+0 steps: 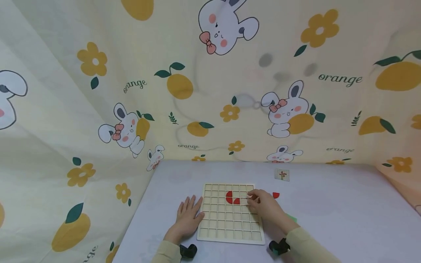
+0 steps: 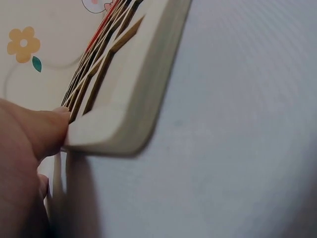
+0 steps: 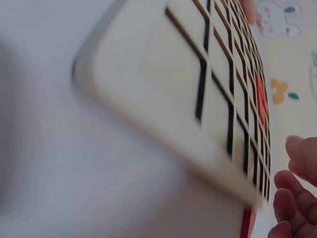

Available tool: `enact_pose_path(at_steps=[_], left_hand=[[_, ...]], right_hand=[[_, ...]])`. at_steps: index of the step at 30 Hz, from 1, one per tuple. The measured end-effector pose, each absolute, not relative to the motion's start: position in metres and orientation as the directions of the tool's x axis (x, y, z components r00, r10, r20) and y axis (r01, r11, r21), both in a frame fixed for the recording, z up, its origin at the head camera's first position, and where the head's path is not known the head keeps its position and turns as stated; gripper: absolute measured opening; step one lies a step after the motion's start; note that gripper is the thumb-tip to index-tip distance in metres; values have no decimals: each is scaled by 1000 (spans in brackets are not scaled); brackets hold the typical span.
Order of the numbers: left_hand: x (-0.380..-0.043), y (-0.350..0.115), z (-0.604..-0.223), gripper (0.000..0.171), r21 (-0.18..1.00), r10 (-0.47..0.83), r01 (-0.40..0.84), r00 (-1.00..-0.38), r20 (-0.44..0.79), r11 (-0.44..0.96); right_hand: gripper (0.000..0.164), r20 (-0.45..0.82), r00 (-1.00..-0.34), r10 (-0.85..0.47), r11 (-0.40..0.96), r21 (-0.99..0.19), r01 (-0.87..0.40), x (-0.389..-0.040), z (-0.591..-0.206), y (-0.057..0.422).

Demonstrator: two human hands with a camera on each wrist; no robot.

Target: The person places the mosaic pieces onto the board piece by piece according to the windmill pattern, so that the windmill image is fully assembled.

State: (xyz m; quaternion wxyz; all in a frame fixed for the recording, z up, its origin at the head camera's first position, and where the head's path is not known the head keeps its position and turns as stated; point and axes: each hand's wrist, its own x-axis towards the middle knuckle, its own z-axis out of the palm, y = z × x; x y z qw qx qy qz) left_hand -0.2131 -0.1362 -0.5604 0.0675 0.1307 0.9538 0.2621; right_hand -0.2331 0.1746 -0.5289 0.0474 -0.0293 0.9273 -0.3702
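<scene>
A pale wooden grid board (image 1: 215, 226) lies on the table between the hands. Near its upper middle, red quarter-circle pieces (image 1: 228, 197) sit in the cells, with another red piece (image 1: 236, 201) at the lower right of them. My left hand (image 1: 187, 219) is spread flat at the board's left side, and its thumb (image 2: 49, 126) touches the rim. Over the upper right edge is my right hand (image 1: 265, 207), fingers bent loosely and thumb apart from them. The right wrist view shows nothing between these fingers (image 3: 285, 201).
A loose red piece (image 1: 276, 195) lies right of the board, beyond the right hand. Part of a green piece (image 1: 292, 218) shows beside the right forearm. Farther back is a small gridded picture card (image 1: 281, 174). A printed curtain (image 1: 210, 109) hangs behind the table.
</scene>
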Motion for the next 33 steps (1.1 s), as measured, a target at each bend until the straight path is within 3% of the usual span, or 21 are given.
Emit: enact_pose_path(at_steps=[13,33], left_hand=[[-213,-136,-559,57,522,290,213,-954,-69,826],[-215,-137,-566,58,514,287,216,-956,-62,830]], right_hand=[[35,-105,-994,-11,763,-644,60,-234,-531,212],[24,-78,-997,-25,791,-611,28,-236,-545,216]])
